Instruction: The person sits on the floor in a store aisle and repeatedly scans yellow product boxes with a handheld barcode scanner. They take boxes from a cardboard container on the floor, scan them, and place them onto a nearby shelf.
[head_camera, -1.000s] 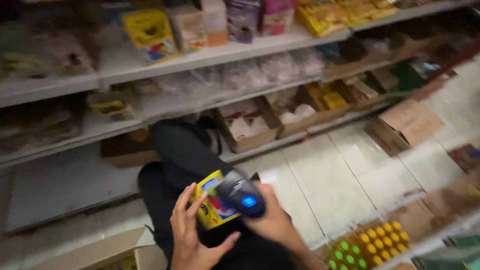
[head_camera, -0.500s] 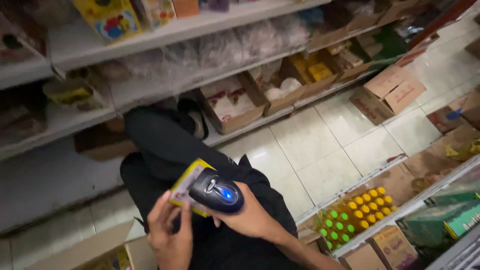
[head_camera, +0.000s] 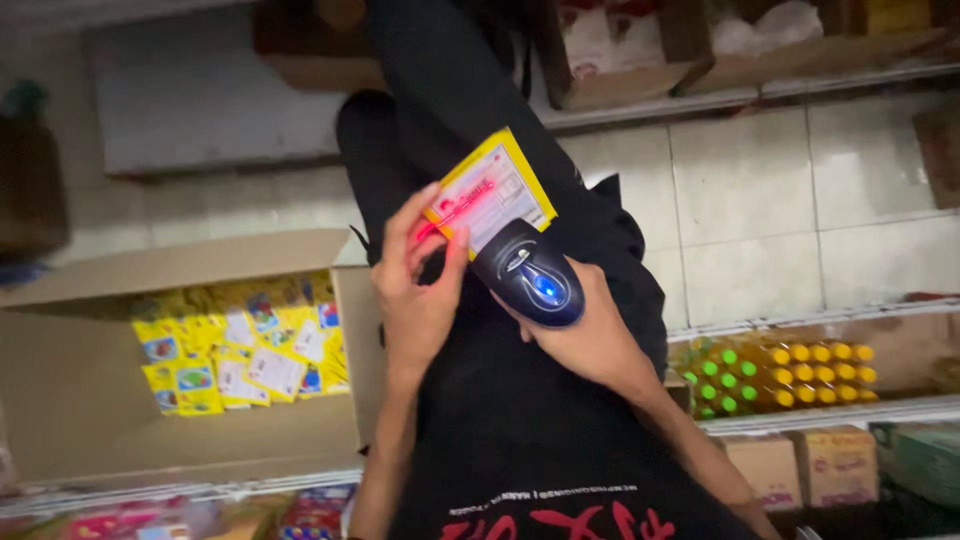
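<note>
Yellow packet (head_camera: 490, 192) pinched in left hand (head_camera: 420, 290), touching scanner (head_camera: 530, 272).

White tile floor (head_camera: 870, 200), low shelves (head_camera: 760, 85) w/ cartons, dim light

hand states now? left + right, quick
Left hand: closed on a yellow packet, lit by a red scan line.
Right hand: closed on a black barcode scanner.

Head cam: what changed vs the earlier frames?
The view tipped down: upper shelves left the frame, and an open carton of yellow packets came into view. The left hand turned the yellow packet so its pale back faces up, now crossed by a red scan line. Unchanged: left hand holds the packet, right hand grips the scanner.
</note>
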